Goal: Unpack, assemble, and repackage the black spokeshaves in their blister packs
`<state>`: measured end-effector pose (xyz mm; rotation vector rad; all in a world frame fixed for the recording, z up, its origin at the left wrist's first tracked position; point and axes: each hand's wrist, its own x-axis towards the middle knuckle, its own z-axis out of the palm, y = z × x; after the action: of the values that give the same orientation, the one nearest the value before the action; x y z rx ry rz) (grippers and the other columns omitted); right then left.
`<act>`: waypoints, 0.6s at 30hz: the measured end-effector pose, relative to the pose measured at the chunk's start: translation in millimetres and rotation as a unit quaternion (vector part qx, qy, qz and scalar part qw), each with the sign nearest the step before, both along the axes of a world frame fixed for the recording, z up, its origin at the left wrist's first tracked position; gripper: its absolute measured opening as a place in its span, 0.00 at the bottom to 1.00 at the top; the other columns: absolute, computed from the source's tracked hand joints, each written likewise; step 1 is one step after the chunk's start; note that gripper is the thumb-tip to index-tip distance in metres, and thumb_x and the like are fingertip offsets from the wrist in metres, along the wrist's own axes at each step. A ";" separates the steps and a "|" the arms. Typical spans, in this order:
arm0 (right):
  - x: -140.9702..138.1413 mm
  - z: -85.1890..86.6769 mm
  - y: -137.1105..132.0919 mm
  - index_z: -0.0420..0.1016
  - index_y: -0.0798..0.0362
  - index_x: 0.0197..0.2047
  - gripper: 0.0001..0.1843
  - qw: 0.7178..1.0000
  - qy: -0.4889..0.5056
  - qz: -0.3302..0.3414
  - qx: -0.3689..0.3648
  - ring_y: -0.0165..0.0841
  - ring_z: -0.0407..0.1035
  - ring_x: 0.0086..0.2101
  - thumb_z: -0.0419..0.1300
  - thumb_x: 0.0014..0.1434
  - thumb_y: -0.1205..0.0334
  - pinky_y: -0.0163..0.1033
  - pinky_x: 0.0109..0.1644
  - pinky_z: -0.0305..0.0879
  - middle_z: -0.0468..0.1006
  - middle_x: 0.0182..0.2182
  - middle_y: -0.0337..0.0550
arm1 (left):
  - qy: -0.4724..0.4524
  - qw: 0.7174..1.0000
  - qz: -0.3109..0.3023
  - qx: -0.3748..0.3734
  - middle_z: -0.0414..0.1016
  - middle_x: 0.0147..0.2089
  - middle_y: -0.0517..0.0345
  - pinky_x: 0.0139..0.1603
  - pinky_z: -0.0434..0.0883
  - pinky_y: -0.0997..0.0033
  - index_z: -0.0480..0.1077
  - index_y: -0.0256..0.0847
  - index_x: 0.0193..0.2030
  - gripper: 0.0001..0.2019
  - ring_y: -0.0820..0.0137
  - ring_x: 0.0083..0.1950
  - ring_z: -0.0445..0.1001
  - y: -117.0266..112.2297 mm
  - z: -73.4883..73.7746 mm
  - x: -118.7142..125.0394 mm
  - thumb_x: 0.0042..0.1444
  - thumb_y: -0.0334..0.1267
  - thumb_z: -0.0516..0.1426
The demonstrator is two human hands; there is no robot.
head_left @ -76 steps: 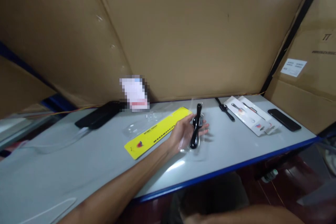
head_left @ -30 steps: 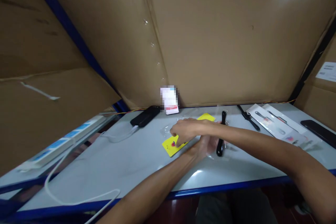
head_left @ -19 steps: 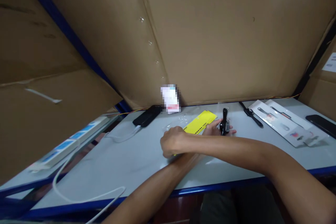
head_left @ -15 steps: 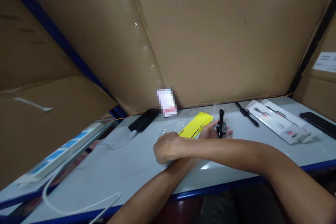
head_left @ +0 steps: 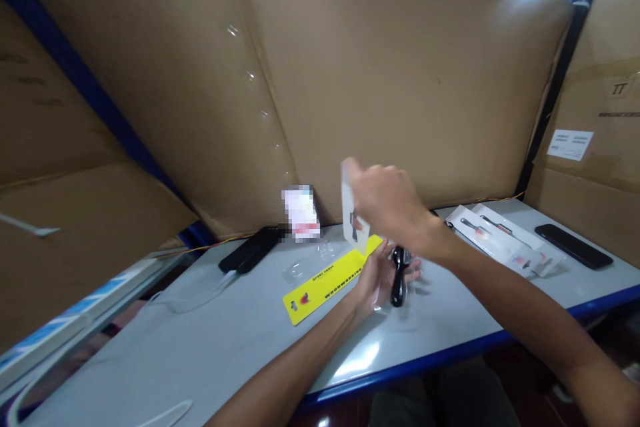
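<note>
My right hand [head_left: 390, 203] is raised over the table, its fingers closed on the upper end of a printed card [head_left: 353, 217] with a pale side and a small picture. Beneath it, my left hand [head_left: 375, 277] lies palm up near the tabletop. It holds a black spokeshave [head_left: 398, 277] in a clear plastic blister, with some fingertips showing past the tool's right side. A yellow card [head_left: 320, 283] with woodworking lettering lies flat beside my left wrist. Clear plastic [head_left: 303, 267] rests behind that card.
Packaged tools on white cards [head_left: 493, 240] lie at the right, near a black oblong case [head_left: 573, 247]. At the back stand a blurred-out phone-like screen [head_left: 301, 213] and a black power bank-like block [head_left: 253, 250] with a white cable. Cardboard walls [head_left: 350, 80] enclose the table.
My right hand has lifted from beside my left forearm, up and to the right, and now shows a card in its grip. The spokeshave has turned in my left hand. The view has tilted up.
</note>
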<state>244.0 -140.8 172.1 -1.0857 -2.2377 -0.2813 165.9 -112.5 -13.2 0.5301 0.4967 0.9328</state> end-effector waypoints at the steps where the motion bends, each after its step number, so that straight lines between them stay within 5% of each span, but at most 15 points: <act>1: 19.6 0.8 3.8 0.71 0.64 0.56 0.18 0.997 0.079 -0.013 -0.008 0.36 0.77 0.33 0.51 0.65 0.72 0.38 0.36 0.70 0.81 0.34 0.52 | -0.008 1.000 0.008 0.002 0.75 0.50 0.48 0.48 0.76 0.55 0.69 0.37 0.55 0.19 0.62 0.47 0.77 1.2 0.0 -1.3 0.65 0.50 0.56; 4: 79.4 -12.7 19.0 0.69 0.60 0.59 0.21 0.933 0.349 0.011 -0.087 0.27 0.71 0.21 0.47 0.67 0.67 0.32 0.25 0.66 0.81 0.34 0.46 | -0.024 0.999 0.018 0.011 0.77 0.43 0.46 0.46 0.77 0.55 0.68 0.38 0.49 0.17 0.58 0.44 0.80 5.9 0.1 -6.4 0.64 0.50 0.55; 9: 165.8 -46.7 67.6 0.78 0.60 0.45 0.11 0.754 0.607 0.005 -0.251 0.24 0.65 0.15 0.61 0.58 0.71 0.30 0.19 0.63 0.78 0.24 0.39 | -0.031 0.999 -0.032 0.020 0.79 0.43 0.39 0.44 0.77 0.57 0.66 0.35 0.51 0.16 0.56 0.41 0.81 9.5 3.2 -12.3 0.64 0.45 0.54; 13: 213.9 -65.4 115.3 0.76 0.60 0.40 0.05 0.702 0.670 -0.064 -0.234 0.21 0.63 0.18 0.60 0.60 0.73 0.28 0.22 0.63 0.75 0.24 0.36 | -0.027 0.995 -0.092 0.030 0.79 0.44 0.37 0.39 0.78 0.56 0.64 0.34 0.56 0.19 0.55 0.40 0.81 4.1 7.9 -12.3 0.66 0.47 0.52; 18: 243.9 -94.2 161.8 0.72 0.56 0.53 0.15 0.653 0.708 -0.144 -0.228 0.34 0.74 0.40 0.60 0.67 0.57 0.43 0.42 0.75 0.76 0.46 0.46 | 0.002 0.989 -0.142 0.034 0.79 0.43 0.42 0.35 0.79 0.59 0.61 0.36 0.62 0.21 0.57 0.37 0.82 -6.5 11.9 -8.0 0.67 0.44 0.51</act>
<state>487.9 21.0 77.9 -1.1997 -0.6620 0.8264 157.9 -119.0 -1.4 0.6471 0.3806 0.6770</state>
